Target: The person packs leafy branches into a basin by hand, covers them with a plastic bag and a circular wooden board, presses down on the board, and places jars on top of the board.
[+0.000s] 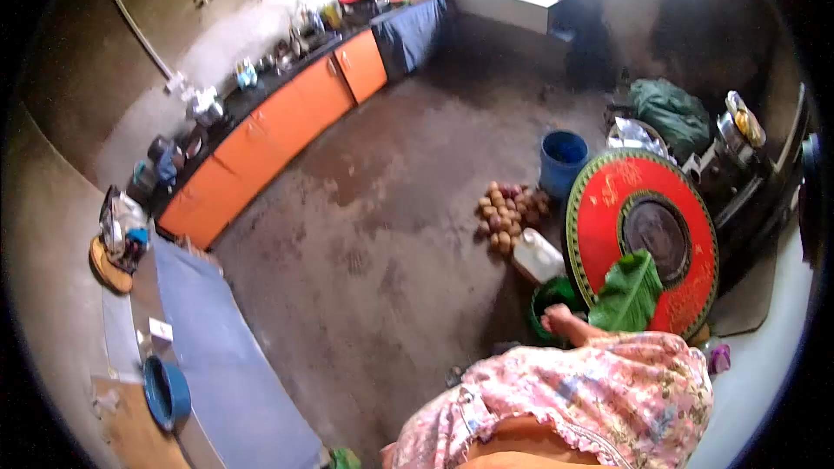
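Note:
My right hand [565, 323] reaches out from the floral garment [591, 391] at the lower right. It is over or beside a dark green basket [540, 300]. Its fingers look curled in, but what they hold, if anything, is too small to make out. A large green leaf [632, 291] stands just right of this hand, in front of a round red tabletop [599, 195] propped on its edge. Whether hand and leaf touch, I cannot tell. My left hand does not show.
Beyond the basket are a whitish jerrycan [539, 256], a heap of potatoes [499, 213] and a blue bucket [563, 165]. Orange cabinets [287, 113] line the left wall. A bluish-grey covered surface [217, 339] with a blue basin [167, 391] is at lower left.

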### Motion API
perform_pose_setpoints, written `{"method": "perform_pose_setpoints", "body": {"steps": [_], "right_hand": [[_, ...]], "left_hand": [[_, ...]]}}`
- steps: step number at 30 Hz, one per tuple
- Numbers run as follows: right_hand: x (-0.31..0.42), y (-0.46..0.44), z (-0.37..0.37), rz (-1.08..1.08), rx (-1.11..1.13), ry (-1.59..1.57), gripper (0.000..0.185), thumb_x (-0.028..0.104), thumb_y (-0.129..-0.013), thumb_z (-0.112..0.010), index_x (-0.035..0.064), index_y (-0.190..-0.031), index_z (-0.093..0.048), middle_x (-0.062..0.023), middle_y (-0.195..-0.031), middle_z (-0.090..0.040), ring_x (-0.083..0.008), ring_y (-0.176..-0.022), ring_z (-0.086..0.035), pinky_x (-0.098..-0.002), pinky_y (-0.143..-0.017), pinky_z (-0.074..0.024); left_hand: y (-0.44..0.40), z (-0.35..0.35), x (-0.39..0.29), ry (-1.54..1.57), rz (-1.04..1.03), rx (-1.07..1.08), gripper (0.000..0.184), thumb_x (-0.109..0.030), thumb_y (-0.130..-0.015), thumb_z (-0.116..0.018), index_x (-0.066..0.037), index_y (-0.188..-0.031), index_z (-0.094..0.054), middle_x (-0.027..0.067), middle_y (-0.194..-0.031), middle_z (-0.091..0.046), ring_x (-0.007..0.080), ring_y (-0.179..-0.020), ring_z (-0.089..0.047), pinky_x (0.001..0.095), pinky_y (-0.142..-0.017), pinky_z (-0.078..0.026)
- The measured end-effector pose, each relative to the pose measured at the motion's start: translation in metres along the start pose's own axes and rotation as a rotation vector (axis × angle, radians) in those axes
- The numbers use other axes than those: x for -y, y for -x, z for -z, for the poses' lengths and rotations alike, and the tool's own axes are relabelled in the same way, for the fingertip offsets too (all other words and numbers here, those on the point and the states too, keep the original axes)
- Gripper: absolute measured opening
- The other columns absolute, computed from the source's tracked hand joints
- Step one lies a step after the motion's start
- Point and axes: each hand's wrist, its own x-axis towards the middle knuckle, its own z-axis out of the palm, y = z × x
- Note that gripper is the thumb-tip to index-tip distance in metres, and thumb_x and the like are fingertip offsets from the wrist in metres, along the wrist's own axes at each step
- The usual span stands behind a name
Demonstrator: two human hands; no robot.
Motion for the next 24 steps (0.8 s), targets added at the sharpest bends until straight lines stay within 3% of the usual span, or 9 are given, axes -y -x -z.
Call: {"method": "perform_pose_setpoints", "body": {"steps": [4, 5, 11, 15, 18, 19, 21, 23, 24], "right_hand": [[-0.003, 0.028, -0.001, -0.418, -0.034, -2.221, 0.012, 0.008, -0.086, -0.042, 0.0048, -0.074, -0.043, -0.0108, -0.060, -0.042, -0.0240, -0.047, -0.043, -0.0399, -0.042, -0.0337], [0.012, 0.027, 0.004, -0.776, -0.422, -1.841, 0.009, 0.004, -0.086, -0.040, 0.0031, -0.076, -0.042, -0.0114, -0.064, -0.045, -0.0232, -0.048, -0.043, -0.0366, -0.041, -0.0346], [0.021, -0.048, 0.066, -1.118, -0.603, -1.446, 0.004, 0.006, -0.082, -0.053, 0.0057, -0.085, -0.052, -0.0113, -0.068, -0.053, -0.0268, -0.049, -0.049, -0.0359, -0.045, -0.0405], [0.004, -0.149, 0.133, -0.205, -0.350, -1.437, 0.019, 0.022, -0.085, -0.057, 0.0071, -0.075, -0.052, -0.0055, -0.061, -0.047, -0.0214, -0.050, -0.048, -0.0338, -0.045, -0.0388], [0.079, -0.270, 0.222, -0.528, -0.696, -1.383, 0.026, 0.034, -0.090, -0.046, 0.0087, -0.083, -0.045, -0.0072, -0.063, -0.046, -0.0232, -0.049, -0.044, -0.0353, -0.042, -0.0345], [-0.001, -0.329, 0.227, -0.347, -0.335, -1.615, 0.023, 0.030, -0.091, -0.049, 0.0091, -0.082, -0.046, -0.0071, -0.064, -0.045, -0.0238, -0.051, -0.047, -0.0358, -0.044, -0.0391], [0.073, -0.392, 0.308, 0.119, 0.296, -2.068, 0.014, 0.022, -0.091, -0.052, 0.0093, -0.087, -0.049, -0.0075, -0.068, -0.051, -0.0226, -0.057, -0.054, -0.0338, -0.048, -0.0459], [0.169, -0.443, 0.372, -0.353, -0.462, -1.455, 0.013, 0.012, -0.089, -0.055, 0.0059, -0.100, -0.054, -0.0122, -0.080, -0.062, -0.0247, -0.061, -0.061, -0.0347, -0.052, -0.0520], [0.200, -0.474, 0.396, -0.413, -0.489, -1.414, 0.020, 0.016, -0.091, -0.056, 0.0041, -0.105, -0.051, -0.0118, -0.081, -0.063, -0.0255, -0.065, -0.063, -0.0365, -0.054, -0.0543]], "left_hand": [[-0.099, 0.019, -0.116, -0.125, -0.096, -0.010, 0.019, -0.026, -0.092, -0.055, -0.008, -0.087, -0.055, 0.0003, -0.064, -0.054, 0.0061, -0.050, -0.045, 0.0203, -0.043, -0.035], [-0.126, 0.024, -0.144, -0.168, -0.141, -0.012, 0.018, -0.026, -0.092, -0.055, -0.008, -0.088, -0.056, 0.0002, -0.065, -0.055, 0.0060, -0.050, -0.046, 0.0203, -0.043, -0.035], [-0.232, -0.061, -0.331, -0.126, -0.392, 0.124, 0.022, -0.025, -0.093, -0.056, -0.006, -0.104, -0.060, 0.0016, -0.082, -0.062, 0.0061, -0.065, -0.054, 0.0202, -0.054, -0.044], [-0.251, -0.146, -0.379, -0.108, -0.335, 0.312, 0.031, -0.025, -0.094, -0.054, -0.005, -0.118, -0.056, 0.0063, -0.099, -0.065, 0.0125, -0.085, -0.062, 0.0244, -0.071, -0.049], [-0.296, -0.174, -0.349, -0.122, -0.135, 0.292, 0.029, -0.025, -0.092, -0.056, -0.006, -0.114, -0.058, 0.0051, -0.093, -0.064, 0.0115, -0.079, -0.061, 0.0247, -0.064, -0.049], [-0.307, -0.181, -0.342, -0.116, -0.073, 0.282, 0.028, -0.024, -0.092, -0.057, -0.006, -0.113, -0.058, 0.0048, -0.091, -0.064, 0.0112, -0.077, -0.061, 0.0250, -0.061, -0.049], [-0.318, -0.178, -0.323, -0.137, 0.058, 0.261, 0.025, -0.025, -0.092, -0.056, -0.007, -0.109, -0.058, 0.0043, -0.088, -0.063, 0.0112, -0.074, -0.060, 0.0252, -0.059, -0.049], [-0.330, -0.168, -0.304, -0.180, 0.212, 0.235, 0.022, -0.025, -0.092, -0.055, -0.008, -0.105, -0.058, 0.0039, -0.085, -0.062, 0.0112, -0.071, -0.059, 0.0254, -0.057, -0.048], [-0.338, -0.165, -0.301, -0.194, 0.282, 0.224, 0.021, -0.025, -0.092, -0.055, -0.008, -0.103, -0.058, 0.0037, -0.084, -0.062, 0.0112, -0.070, -0.058, 0.0255, -0.056, -0.047]]}}
